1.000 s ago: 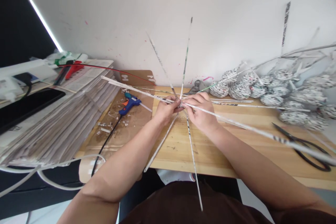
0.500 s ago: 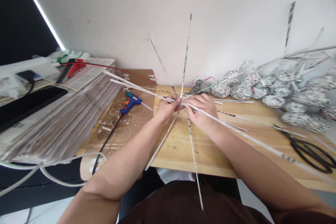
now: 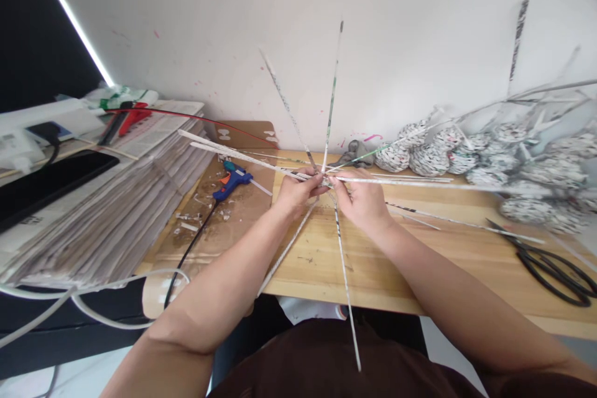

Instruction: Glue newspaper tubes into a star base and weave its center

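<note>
Directly between the left fingers (image 3: 311, 184) and right fingers (image 3: 344, 194); the paper-stick hub (image 3: 326, 181)

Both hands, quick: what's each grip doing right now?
Left hand: closed, holding the paper sticks where they cross.
Right hand: closed, pinching a long white strand.

2 arms (image 3: 242, 264) reach fwd, L hand (image 3: 297, 194) & R hand (image 3: 367, 202) adjacent w/ fingers (image 3: 342, 189) pinched.
</note>
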`<action>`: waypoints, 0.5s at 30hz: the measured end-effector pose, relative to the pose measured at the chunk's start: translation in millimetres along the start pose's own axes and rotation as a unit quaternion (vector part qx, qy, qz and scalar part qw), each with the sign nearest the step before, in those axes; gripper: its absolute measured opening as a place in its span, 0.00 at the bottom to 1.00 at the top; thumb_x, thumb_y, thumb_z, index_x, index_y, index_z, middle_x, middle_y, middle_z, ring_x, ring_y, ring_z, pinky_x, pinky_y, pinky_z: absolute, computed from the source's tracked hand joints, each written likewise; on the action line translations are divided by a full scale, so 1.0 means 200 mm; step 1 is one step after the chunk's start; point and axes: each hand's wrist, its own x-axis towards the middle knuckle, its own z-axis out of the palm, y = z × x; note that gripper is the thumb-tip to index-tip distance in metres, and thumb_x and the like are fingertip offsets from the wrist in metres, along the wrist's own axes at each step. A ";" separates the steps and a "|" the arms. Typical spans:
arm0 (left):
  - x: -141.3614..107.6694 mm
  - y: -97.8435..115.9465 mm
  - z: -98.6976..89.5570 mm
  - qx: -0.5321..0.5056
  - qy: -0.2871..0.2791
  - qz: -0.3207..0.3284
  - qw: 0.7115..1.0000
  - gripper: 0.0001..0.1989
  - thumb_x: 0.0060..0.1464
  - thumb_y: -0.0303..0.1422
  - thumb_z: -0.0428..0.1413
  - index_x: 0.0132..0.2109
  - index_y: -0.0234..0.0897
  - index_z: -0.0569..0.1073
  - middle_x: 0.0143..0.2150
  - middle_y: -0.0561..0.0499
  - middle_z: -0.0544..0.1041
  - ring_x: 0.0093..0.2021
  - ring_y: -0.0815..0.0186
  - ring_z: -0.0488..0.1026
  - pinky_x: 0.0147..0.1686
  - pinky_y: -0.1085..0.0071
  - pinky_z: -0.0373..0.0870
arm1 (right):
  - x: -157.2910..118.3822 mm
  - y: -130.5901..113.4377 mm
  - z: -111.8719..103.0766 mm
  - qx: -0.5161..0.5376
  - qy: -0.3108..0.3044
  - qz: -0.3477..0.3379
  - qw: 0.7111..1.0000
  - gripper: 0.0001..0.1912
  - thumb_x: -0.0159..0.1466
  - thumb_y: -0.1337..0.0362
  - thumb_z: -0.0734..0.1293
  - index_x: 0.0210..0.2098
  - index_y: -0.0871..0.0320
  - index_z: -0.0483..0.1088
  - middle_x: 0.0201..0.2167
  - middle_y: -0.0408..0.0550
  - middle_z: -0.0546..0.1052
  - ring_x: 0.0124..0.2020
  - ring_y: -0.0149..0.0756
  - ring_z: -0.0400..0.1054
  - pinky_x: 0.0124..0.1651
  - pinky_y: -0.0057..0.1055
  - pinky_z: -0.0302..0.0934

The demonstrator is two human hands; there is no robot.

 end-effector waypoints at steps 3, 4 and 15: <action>0.00 0.00 0.00 0.000 0.005 -0.001 1.000 0.15 0.36 0.31 0.69 0.26 0.29 0.70 0.29 0.51 0.74 0.32 0.70 0.73 0.36 0.69 0.76 | 0.01 0.01 0.00 0.020 0.003 0.013 1.000 0.12 0.68 0.62 0.59 0.38 0.56 0.75 0.36 0.49 0.80 0.39 0.42 0.71 0.43 0.35 0.61; 0.00 0.00 0.00 0.001 0.003 -0.003 1.000 0.15 0.36 0.30 0.69 0.26 0.30 0.69 0.30 0.51 0.74 0.32 0.70 0.73 0.36 0.69 0.76 | 0.01 0.01 0.00 0.023 0.007 0.019 1.000 0.13 0.68 0.62 0.59 0.38 0.56 0.75 0.36 0.49 0.80 0.39 0.42 0.72 0.43 0.34 0.61; 0.00 0.00 0.00 0.011 0.020 -0.009 1.000 0.13 0.41 0.29 0.67 0.27 0.29 0.69 0.30 0.51 0.74 0.32 0.70 0.73 0.40 0.67 0.76 | -0.01 0.04 0.02 0.031 0.007 0.011 0.999 0.15 0.63 0.68 0.62 0.49 0.59 0.70 0.42 0.52 0.77 0.42 0.42 0.71 0.48 0.37 0.64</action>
